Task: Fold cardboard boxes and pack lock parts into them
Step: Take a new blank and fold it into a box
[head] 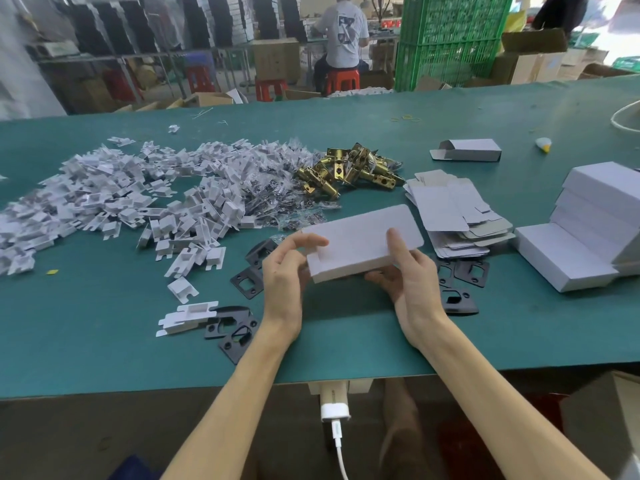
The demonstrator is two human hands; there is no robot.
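Two bare hands meet over a green worktop (pixel 346 341) and hold one white rectangular cardboard box (pixel 363 244) between them, just above the surface. The right hand (pixel 412 275) grips the box near its middle, with the index finger flat on the top face and the thumb underneath. The left hand (pixel 284 268) curls its fingers round the box's left end, fingertips at a small end flap. Whether that flap is fully tucked in cannot be told.

The box's long axis runs from 8 o'clock to 2 o'clock. Its near end sits in the left hand, and its far end juts free beyond the right index finger. The left hand is therefore nearer the end being worked, and the right hand seems to serve as the steadying hold.

- **9 o'clock:** flat black metal strike plates (pixel 247 282) lie just beside the hands, with more at 3 o'clock by the right wrist.
- **2 o'clock:** a stack of flat white box blanks (pixel 457 216) lies near.
- **12 o'clock:** a heap of brass latch bolts (pixel 349 171).
- **11 o'clock:** clear bags of small dark parts (pixel 277 199).
- **10 o'clock:** a wide heap of white folded card inserts (pixel 104 195).
- **Far out at 3 o'clock:** stacked closed white boxes (pixel 588 237).
- **1 o'clock, well apart:** a single open-ended white box (pixel 467 150).
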